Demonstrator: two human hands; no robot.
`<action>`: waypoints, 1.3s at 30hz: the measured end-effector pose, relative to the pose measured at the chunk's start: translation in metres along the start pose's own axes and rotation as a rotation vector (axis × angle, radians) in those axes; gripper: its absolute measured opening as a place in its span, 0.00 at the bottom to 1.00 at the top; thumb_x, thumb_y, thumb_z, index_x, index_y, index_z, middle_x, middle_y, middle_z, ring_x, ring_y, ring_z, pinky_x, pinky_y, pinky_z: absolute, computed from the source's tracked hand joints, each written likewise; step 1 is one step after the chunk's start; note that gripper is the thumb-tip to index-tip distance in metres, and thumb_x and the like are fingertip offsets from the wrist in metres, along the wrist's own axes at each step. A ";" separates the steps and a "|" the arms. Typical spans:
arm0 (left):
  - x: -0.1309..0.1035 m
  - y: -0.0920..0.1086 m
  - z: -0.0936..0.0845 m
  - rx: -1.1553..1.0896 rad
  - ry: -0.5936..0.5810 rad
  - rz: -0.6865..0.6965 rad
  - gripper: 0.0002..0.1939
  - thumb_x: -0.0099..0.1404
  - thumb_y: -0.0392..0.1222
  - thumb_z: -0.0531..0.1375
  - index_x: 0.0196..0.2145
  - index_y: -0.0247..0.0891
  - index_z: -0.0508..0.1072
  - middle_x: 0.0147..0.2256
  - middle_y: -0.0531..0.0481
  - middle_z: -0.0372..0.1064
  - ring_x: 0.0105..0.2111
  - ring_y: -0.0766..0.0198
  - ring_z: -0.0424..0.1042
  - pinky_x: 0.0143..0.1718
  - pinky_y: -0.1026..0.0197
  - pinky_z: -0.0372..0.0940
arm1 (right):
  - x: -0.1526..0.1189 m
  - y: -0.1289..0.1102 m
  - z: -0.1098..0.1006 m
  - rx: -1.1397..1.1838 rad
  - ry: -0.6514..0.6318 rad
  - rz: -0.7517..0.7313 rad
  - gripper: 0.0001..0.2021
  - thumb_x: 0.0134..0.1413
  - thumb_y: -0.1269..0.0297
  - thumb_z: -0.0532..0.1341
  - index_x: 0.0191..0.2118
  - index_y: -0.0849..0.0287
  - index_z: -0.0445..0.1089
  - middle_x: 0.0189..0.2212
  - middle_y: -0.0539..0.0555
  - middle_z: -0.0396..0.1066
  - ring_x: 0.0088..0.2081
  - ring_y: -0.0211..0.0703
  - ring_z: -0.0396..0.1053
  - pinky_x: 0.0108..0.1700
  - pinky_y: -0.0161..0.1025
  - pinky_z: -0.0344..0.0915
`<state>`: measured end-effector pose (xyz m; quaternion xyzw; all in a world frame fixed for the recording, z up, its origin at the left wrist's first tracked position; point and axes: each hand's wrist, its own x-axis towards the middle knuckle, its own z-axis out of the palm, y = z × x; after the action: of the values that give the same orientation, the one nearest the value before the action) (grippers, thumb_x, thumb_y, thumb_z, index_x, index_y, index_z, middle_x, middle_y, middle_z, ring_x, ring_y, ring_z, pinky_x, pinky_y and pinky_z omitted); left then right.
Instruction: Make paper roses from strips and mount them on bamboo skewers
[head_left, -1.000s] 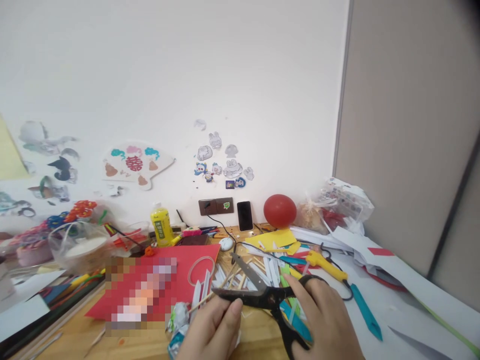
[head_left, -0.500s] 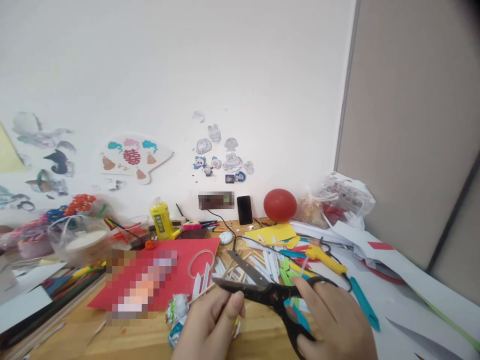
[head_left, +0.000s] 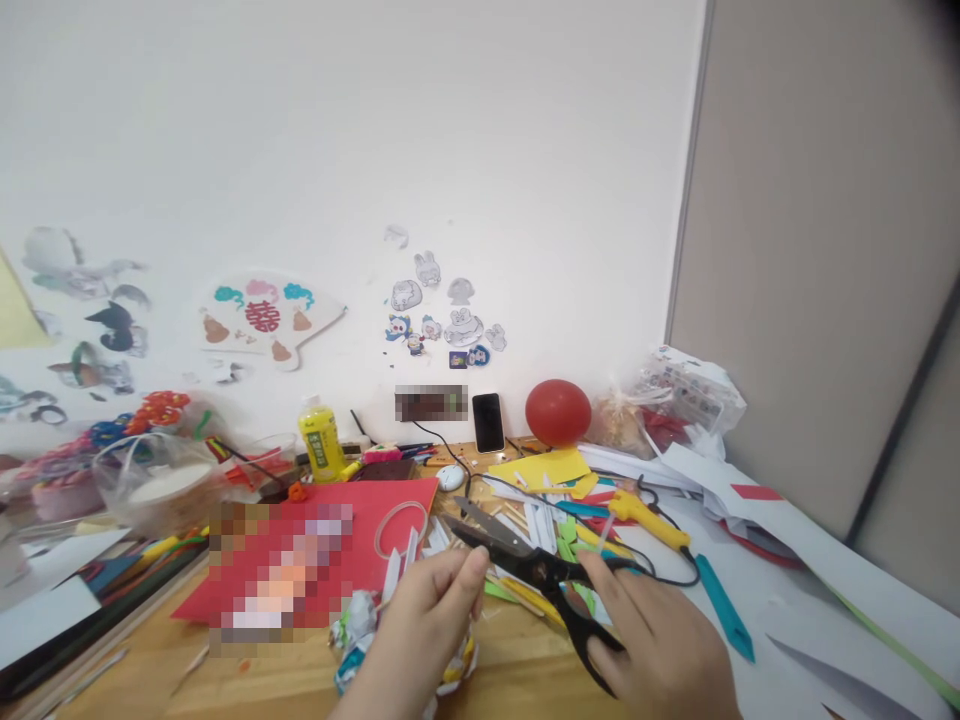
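My right hand (head_left: pixel 664 635) has its thumb and fingers through the handles of black-handled scissors (head_left: pixel 551 575). Their blades are slightly apart and point left, over the top of my left hand (head_left: pixel 431 610). The left hand is closed, thumb pressed against the fingers; whatever it pinches is hidden. Below and behind that hand show crinkled, shiny wrappers (head_left: pixel 356 620) in green, white and blue, partly covered by the wrist. Paper strips (head_left: pixel 540 525) in white, green and yellow lie scattered beyond the scissors.
A red sheet (head_left: pixel 300 580) lies left, with a clear ring (head_left: pixel 401 530) on it. A yellow glue gun (head_left: pixel 649 518) with a cord rests at right, near a blue strip (head_left: pixel 724 605). Behind stand a yellow bottle (head_left: pixel 320 440), a phone (head_left: pixel 488 422) and a red balloon (head_left: pixel 558 412).
The scissors' blades have come closer together and swung slightly up and right. My left hand has turned and risen a little, and the thin stick beside it is now covered.
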<state>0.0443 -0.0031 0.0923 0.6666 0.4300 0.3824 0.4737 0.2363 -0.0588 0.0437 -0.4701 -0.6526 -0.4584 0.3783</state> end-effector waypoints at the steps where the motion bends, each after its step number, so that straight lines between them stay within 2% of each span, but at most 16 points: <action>1: 0.001 0.001 0.001 -0.057 -0.032 -0.020 0.26 0.53 0.65 0.54 0.16 0.40 0.59 0.10 0.63 0.44 0.12 0.73 0.41 0.14 0.68 0.35 | -0.002 0.001 0.002 -0.002 -0.005 -0.005 0.17 0.51 0.75 0.49 0.46 0.66 0.65 0.18 0.49 0.66 0.19 0.38 0.60 0.25 0.36 0.52; 3: 0.003 0.003 0.003 -0.174 -0.090 -0.058 0.24 0.54 0.65 0.54 0.22 0.39 0.63 0.09 0.67 0.41 0.10 0.75 0.38 0.13 0.69 0.34 | -0.005 0.005 0.005 0.001 -0.008 0.000 0.15 0.53 0.75 0.48 0.45 0.66 0.65 0.19 0.50 0.67 0.20 0.38 0.62 0.26 0.35 0.53; 6: 0.003 0.010 0.005 -0.337 -0.111 -0.093 0.21 0.54 0.62 0.56 0.33 0.41 0.62 0.12 0.68 0.42 0.11 0.75 0.35 0.12 0.71 0.34 | -0.009 0.009 0.008 0.009 -0.013 0.038 0.16 0.51 0.76 0.49 0.46 0.65 0.64 0.22 0.52 0.69 0.23 0.38 0.65 0.28 0.34 0.56; 10: 0.000 0.015 0.007 -0.435 -0.089 -0.026 0.14 0.57 0.52 0.59 0.31 0.39 0.63 0.16 0.65 0.50 0.13 0.78 0.39 0.14 0.71 0.35 | -0.005 0.007 0.006 0.020 -0.065 0.125 0.24 0.41 0.75 0.50 0.49 0.66 0.63 0.29 0.57 0.68 0.30 0.46 0.65 0.34 0.39 0.60; 14: -0.004 0.014 0.007 -0.487 -0.038 -0.032 0.12 0.55 0.47 0.61 0.32 0.36 0.67 0.17 0.62 0.51 0.15 0.77 0.43 0.17 0.70 0.37 | 0.000 0.001 0.004 0.060 -0.139 0.174 0.30 0.32 0.73 0.50 0.50 0.67 0.61 0.32 0.59 0.64 0.35 0.52 0.62 0.37 0.46 0.60; 18: -0.009 0.017 0.006 -0.438 -0.055 -0.036 0.13 0.52 0.48 0.64 0.27 0.34 0.71 0.17 0.62 0.47 0.17 0.75 0.44 0.18 0.70 0.40 | 0.000 -0.001 0.003 0.084 -0.149 0.203 0.33 0.31 0.73 0.51 0.52 0.64 0.58 0.34 0.58 0.61 0.36 0.53 0.61 0.38 0.46 0.59; 21: -0.012 0.021 0.006 -0.308 0.014 -0.032 0.17 0.50 0.53 0.64 0.29 0.35 0.74 0.16 0.61 0.49 0.16 0.73 0.46 0.16 0.70 0.44 | -0.001 0.000 0.002 0.097 -0.191 0.220 0.34 0.31 0.73 0.51 0.53 0.63 0.57 0.34 0.58 0.60 0.37 0.53 0.60 0.38 0.47 0.59; 24: -0.014 0.022 0.005 -0.154 0.087 0.022 0.15 0.50 0.52 0.64 0.28 0.36 0.76 0.14 0.60 0.52 0.16 0.71 0.48 0.16 0.69 0.47 | 0.000 0.000 0.000 0.074 -0.227 0.228 0.33 0.31 0.73 0.52 0.53 0.63 0.57 0.34 0.58 0.60 0.37 0.54 0.60 0.39 0.48 0.59; 28: -0.015 0.022 0.005 -0.039 0.127 0.116 0.12 0.53 0.49 0.61 0.25 0.37 0.77 0.17 0.56 0.61 0.19 0.67 0.56 0.21 0.67 0.55 | 0.001 0.003 -0.002 0.015 -0.177 0.179 0.32 0.33 0.72 0.52 0.52 0.63 0.57 0.33 0.58 0.60 0.35 0.53 0.60 0.36 0.45 0.58; 31: -0.014 0.022 0.005 -0.021 0.134 0.141 0.12 0.55 0.47 0.60 0.26 0.37 0.78 0.21 0.53 0.68 0.25 0.62 0.64 0.28 0.66 0.60 | 0.001 0.005 -0.003 0.019 -0.163 0.146 0.31 0.34 0.72 0.52 0.52 0.65 0.57 0.33 0.59 0.60 0.36 0.53 0.60 0.36 0.45 0.58; 34: -0.012 0.022 0.005 -0.050 0.117 0.130 0.11 0.55 0.46 0.60 0.28 0.37 0.78 0.23 0.51 0.71 0.30 0.58 0.67 0.32 0.64 0.62 | 0.002 0.006 -0.004 0.063 -0.209 0.164 0.32 0.33 0.72 0.53 0.53 0.65 0.58 0.33 0.58 0.59 0.36 0.53 0.61 0.36 0.45 0.58; 39: -0.011 0.019 0.003 -0.095 0.108 0.129 0.12 0.55 0.48 0.61 0.31 0.38 0.78 0.20 0.53 0.68 0.23 0.63 0.63 0.26 0.65 0.61 | 0.003 0.007 -0.005 0.138 -0.232 0.172 0.33 0.33 0.72 0.53 0.53 0.63 0.58 0.35 0.58 0.60 0.36 0.52 0.61 0.36 0.44 0.59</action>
<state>0.0477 -0.0179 0.1086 0.6482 0.3925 0.4672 0.4554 0.2430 -0.0618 0.0496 -0.5468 -0.6793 -0.3211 0.3695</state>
